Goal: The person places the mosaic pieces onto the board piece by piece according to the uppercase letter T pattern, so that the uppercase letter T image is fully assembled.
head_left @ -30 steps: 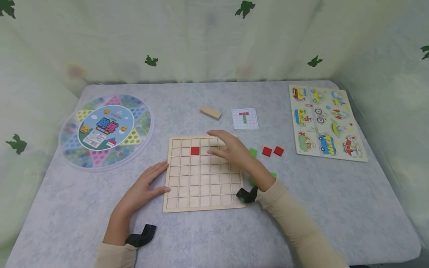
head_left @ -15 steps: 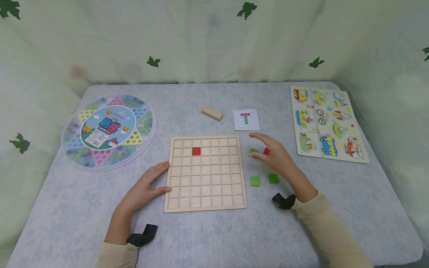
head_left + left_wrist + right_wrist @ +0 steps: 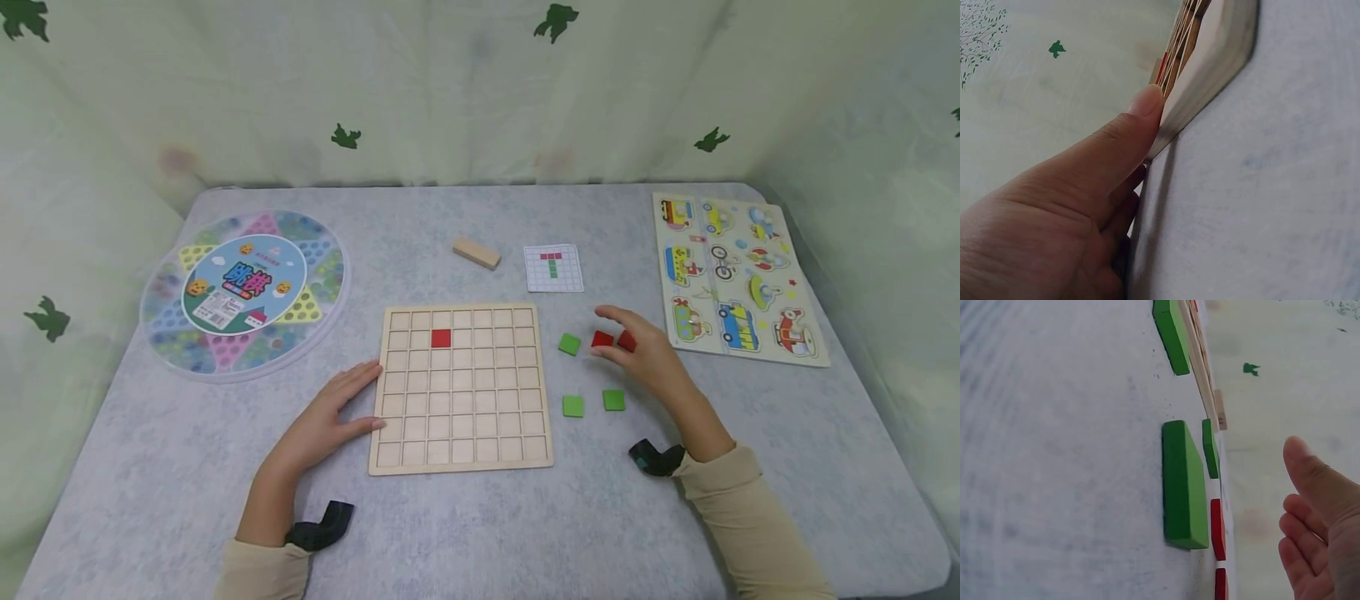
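Note:
A wooden grid board (image 3: 474, 392) lies on the table with one red square tile (image 3: 441, 338) in a cell near its top. My left hand (image 3: 318, 425) rests against the board's left edge; in the left wrist view its thumb (image 3: 1129, 119) touches the rim. To the right of the board, my right hand (image 3: 647, 357) hovers over two red tiles, a nearer one (image 3: 602, 339) and another (image 3: 627, 340) partly covered by the fingers. Its thumb and fingers are apart, holding nothing. Three green tiles lie close by, one of them (image 3: 1185, 487) large in the right wrist view.
Behind the board are a wooden block (image 3: 476, 253) and a pattern card (image 3: 570, 279) with a red and green T. A round Chinese checkers set (image 3: 243, 283) lies at the left, a vehicle puzzle board (image 3: 738, 287) at the right.
My right hand has moved right, from above the board to above the red tiles, uncovering the green ones. My left hand has stayed at the board's edge.

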A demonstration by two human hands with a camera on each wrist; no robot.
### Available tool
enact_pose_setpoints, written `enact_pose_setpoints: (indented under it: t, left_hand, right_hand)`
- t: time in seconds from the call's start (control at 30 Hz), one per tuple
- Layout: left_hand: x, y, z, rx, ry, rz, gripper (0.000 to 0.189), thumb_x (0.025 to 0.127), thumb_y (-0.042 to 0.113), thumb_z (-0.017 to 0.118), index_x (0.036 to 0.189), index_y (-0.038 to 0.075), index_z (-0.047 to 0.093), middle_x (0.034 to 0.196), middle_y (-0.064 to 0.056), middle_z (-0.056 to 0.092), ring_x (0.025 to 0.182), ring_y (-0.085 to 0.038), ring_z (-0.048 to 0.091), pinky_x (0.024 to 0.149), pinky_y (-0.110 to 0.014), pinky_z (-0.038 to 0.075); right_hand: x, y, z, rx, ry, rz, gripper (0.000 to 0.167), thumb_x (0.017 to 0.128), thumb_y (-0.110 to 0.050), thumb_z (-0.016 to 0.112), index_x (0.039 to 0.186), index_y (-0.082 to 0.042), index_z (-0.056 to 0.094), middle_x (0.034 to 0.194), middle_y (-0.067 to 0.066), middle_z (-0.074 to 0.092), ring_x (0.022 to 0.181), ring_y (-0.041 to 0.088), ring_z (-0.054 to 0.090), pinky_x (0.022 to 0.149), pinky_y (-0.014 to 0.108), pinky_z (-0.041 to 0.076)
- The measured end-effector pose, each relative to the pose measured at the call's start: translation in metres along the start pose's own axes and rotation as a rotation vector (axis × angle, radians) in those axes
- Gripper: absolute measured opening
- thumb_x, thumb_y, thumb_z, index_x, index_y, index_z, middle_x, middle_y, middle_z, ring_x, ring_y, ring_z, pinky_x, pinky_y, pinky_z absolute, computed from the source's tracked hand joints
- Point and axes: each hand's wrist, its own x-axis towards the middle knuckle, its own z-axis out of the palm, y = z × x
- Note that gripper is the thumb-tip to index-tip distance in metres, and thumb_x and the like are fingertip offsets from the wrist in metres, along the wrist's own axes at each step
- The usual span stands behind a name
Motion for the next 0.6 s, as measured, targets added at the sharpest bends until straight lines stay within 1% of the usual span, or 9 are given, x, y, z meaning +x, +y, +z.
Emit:
enact_pose_setpoints:
  t: [0.3,0.6]
  left_hand:
    - [-0.0005,0.0006,-0.0005,0.000,0.000,-0.005,0.075,0.078,0.032,0.070,0.140,0.011,0.034,0.143,-0.013,0.029,0.131,-0.033,0.019,0.105,-0.051,0.013]
    - [-0.0003,0.0005,0.0000,-0.007,0.011,-0.002,0.075,0.077,0.031,0.071,0.139,0.010,0.035,0.142,-0.014,0.029,0.131,-0.033,0.020,0.105,-0.051,0.013]
  right_hand:
    - [-0.0021,0.0054,0.0005,0.000,-0.010,0.033,0.057,0.071,-0.011,0.076,0.122,-0.001,0.052,0.119,0.015,0.055,0.113,0.029,0.047,0.095,0.044,0.038]
    - [-0.0036,0.0107,0.0027,0.001,-0.007,0.046,0.055,0.071,-0.007,0.076,0.119,0.002,0.052,0.116,0.018,0.056,0.111,0.031,0.049,0.094,0.045,0.038]
